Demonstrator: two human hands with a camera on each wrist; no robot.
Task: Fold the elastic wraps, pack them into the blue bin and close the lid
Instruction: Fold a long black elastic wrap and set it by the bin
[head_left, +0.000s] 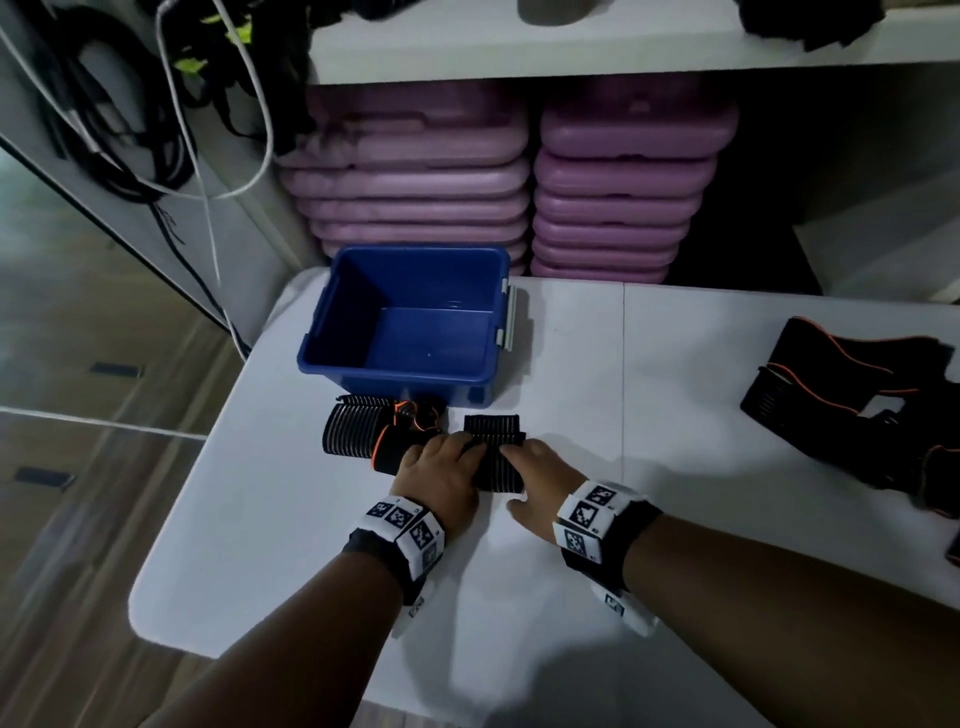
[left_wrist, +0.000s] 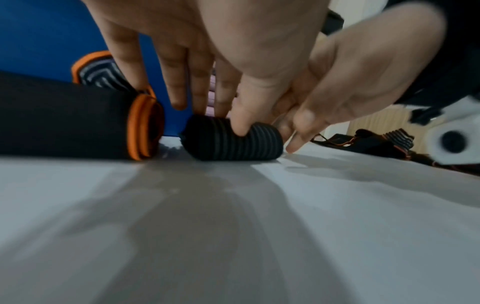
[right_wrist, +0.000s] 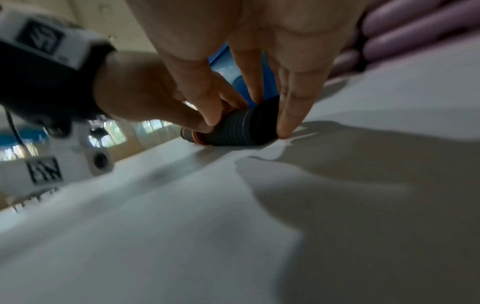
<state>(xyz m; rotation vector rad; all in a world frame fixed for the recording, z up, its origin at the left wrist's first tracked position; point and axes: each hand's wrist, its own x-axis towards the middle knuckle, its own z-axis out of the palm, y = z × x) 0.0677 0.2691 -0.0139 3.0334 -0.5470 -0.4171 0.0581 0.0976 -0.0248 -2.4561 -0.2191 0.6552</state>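
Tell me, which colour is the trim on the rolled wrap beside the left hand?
Orange, on black fabric. The rolled wrap shows it best in the left wrist view.

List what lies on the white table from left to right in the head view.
Rolled wrap with orange trim → left hand → ribbed wrap being folded → right hand → pile of unfolded wraps. The blue bin sits farther back, so it is left out.

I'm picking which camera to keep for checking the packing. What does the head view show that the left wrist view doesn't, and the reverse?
Only the head view shows the blue bin open and empty, and no lid. Only the left wrist view shows the orange-edged end of the neighbouring folded wrap. Both show the left hand and right hand on the ribbed black wrap, and the unfolded wraps lying off to the right.
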